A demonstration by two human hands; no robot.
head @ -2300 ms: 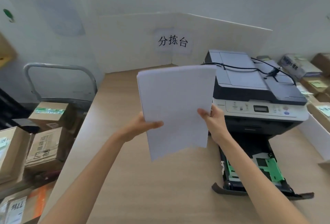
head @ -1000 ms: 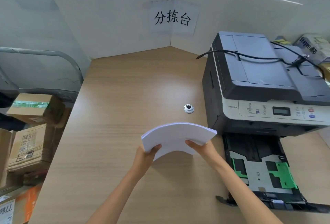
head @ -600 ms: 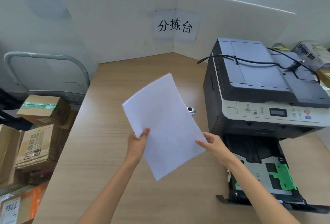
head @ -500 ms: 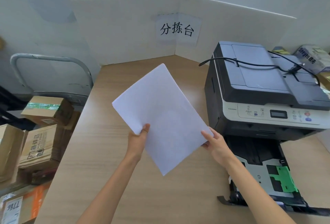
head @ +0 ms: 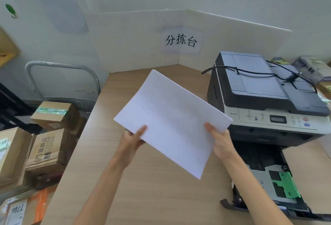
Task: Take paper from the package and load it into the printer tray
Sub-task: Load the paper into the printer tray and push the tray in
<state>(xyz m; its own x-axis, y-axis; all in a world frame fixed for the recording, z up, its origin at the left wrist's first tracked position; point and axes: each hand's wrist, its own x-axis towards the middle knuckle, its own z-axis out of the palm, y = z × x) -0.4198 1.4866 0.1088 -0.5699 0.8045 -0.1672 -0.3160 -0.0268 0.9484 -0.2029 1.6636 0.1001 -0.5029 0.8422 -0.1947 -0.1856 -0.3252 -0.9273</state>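
A stack of white paper (head: 172, 119) is held up above the wooden table, turned diagonally with one corner pointing away. My left hand (head: 133, 140) grips its left edge, thumb on top. My right hand (head: 219, 141) grips its right edge. The grey and white printer (head: 265, 102) stands at the right. Its paper tray (head: 279, 187) is pulled out toward me, with green guides, and holds no paper that I can see; my right forearm crosses over its left side. The paper package is not in view.
A black cable (head: 250, 71) lies over the printer lid. White partition boards with a paper sign (head: 180, 41) close off the table's back. Cardboard boxes (head: 48, 142) and a metal trolley handle (head: 60, 74) are left of the table (head: 143, 198).
The paper stack went from bent flat over the table to raised and tilted up; it has since rotated further and shifted right, toward the printer. Both hands kept their grip.
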